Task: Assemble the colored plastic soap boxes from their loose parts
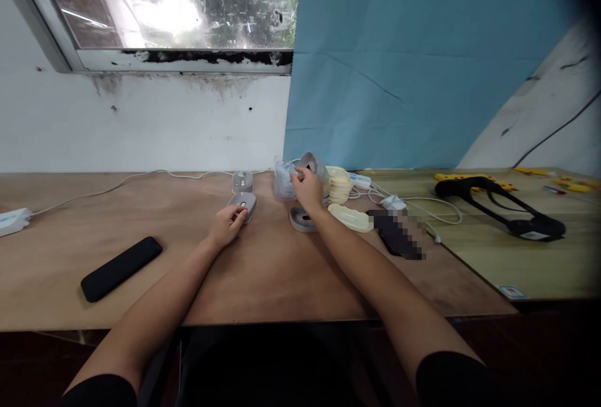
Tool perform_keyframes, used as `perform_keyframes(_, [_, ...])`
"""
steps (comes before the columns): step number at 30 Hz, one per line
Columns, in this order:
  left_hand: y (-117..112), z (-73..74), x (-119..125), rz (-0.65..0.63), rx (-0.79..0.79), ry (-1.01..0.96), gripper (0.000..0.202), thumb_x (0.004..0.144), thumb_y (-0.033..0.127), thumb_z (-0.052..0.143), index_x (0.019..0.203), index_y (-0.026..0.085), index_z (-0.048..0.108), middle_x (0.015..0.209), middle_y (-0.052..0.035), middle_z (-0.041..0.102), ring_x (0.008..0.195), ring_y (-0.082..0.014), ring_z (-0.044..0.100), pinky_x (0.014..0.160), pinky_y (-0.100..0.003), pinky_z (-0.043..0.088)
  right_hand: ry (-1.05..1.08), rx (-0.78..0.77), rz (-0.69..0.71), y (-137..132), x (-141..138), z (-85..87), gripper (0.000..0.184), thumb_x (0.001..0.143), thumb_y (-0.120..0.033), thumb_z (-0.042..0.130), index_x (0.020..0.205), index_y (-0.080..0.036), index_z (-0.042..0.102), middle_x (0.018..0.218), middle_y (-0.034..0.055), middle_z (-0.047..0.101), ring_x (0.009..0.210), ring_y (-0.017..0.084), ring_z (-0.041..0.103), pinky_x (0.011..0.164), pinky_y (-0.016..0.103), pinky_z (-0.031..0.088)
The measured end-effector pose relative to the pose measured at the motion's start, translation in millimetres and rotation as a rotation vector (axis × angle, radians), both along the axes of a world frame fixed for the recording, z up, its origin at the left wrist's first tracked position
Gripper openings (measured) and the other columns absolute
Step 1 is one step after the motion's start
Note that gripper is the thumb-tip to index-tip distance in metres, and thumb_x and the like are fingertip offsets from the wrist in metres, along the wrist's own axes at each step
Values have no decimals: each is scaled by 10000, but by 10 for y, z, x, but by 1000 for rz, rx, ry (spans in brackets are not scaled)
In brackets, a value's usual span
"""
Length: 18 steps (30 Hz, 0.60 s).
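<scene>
My left hand [227,224] rests its fingertips on a grey computer mouse [243,204] lying on the brown table [263,275]. A second grey mouse [242,180] sits just behind it. My right hand [307,188] is closed in a pinch on a small clear piece beside a grey mouse shell [310,161] that stands tilted against a clear plastic bag [283,181]. A grey mouse base [301,220] lies below that hand. Cream shells [339,183] are stacked to its right, and one cream shell [350,217] lies flat.
A black phone [121,267] lies at the left. A white adapter [13,220] with its cable sits at the far left edge. White cables [413,205] and a blurred dark item [398,233] lie to the right. A black and yellow tool [502,203] rests on the lighter table.
</scene>
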<state>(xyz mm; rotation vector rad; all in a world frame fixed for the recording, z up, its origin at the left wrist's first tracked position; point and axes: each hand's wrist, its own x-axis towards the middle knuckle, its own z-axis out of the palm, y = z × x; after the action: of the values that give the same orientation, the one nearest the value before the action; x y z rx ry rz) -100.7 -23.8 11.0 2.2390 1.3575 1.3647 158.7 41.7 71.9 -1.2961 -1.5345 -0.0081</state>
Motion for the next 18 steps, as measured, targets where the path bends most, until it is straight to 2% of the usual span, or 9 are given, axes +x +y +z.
perform_keyframes(4, [4,9,-2,-13,24,27,301,901,411,485,888,191,689,792,-42,685,703,-168,618,700,-291,481,-54,39,91,-228,-71,-75,254,868,-367,527,867,-182,701,653,32,673,589,173,600,599,286,431])
perform_keyframes(7, [37,3,-16,16,132,58,265,891,393,505,903,198,684,895,-68,677,868,-205,617,826,-347,484,-157,31,214,-442,-87,-194,200,853,-335,557,832,-198,702,668,9,682,589,151,600,602,262,426])
perform_keyframes(10, [101,-26,-21,113,215,115,272,850,407,565,985,199,677,1077,-110,636,1053,-259,565,958,-428,430,-285,14,334,-627,-79,-357,173,854,-293,554,812,-210,700,691,3,699,591,140,603,596,254,421])
perform_keyframes(12, [151,-55,-6,197,171,177,407,788,462,635,1094,194,647,1206,-150,580,1154,-316,509,992,-483,394,-366,8,422,-714,-90,-453,161,853,-272,558,804,-210,698,713,6,711,619,139,619,611,251,426])
perform_keyframes(15, [213,-98,31,321,-3,250,728,657,569,724,1254,191,550,1317,-204,500,1228,-403,447,989,-570,356,-425,20,509,-781,-159,-527,152,859,-274,561,831,-209,696,760,10,724,659,134,636,626,243,432])
perform_keyframes(16, [228,-111,36,344,-64,265,779,636,592,728,1275,193,529,1325,-211,493,1222,-415,454,983,-590,350,-430,25,515,-789,-190,-537,154,865,-277,557,838,-210,694,766,9,724,664,132,637,627,242,432])
perform_keyframes(18, [251,-135,20,338,-152,286,757,647,614,708,1257,197,542,1325,-209,496,1198,-414,485,977,-603,350,-442,30,522,-794,-246,-547,157,872,-280,552,841,-214,691,764,5,723,669,130,638,625,241,431])
